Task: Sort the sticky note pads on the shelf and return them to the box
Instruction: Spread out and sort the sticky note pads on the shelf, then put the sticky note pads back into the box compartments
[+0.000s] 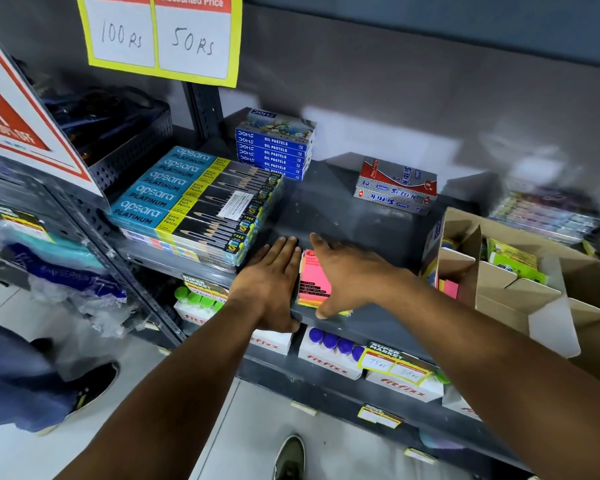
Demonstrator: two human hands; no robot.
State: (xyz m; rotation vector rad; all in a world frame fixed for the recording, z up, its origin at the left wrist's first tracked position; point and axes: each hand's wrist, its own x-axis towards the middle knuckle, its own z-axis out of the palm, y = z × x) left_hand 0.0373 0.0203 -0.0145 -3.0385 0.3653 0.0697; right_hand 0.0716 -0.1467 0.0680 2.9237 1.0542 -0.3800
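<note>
A stack of sticky note pads (313, 280), pink on top with orange and yellow edges below, lies at the front edge of the grey shelf (343, 209). My left hand (274, 275) lies flat against the stack's left side, fingers straight and together. My right hand (343, 268) cups the stack from the right, thumb at its front corner, covering part of it. At the right stands the cardboard box (520, 292) with dividers; a pink pad (450, 288) and green and yellow pads (515, 263) sit in its compartments.
Apsara pencil packs (194, 206) are stacked just left of my left hand. Doms oil pastel boxes (274, 150) and silver-red boxes (395, 188) stand further back. Fitfizz boxes (329, 358) fill the shelf below. Another person's shoe (94, 386) is at lower left.
</note>
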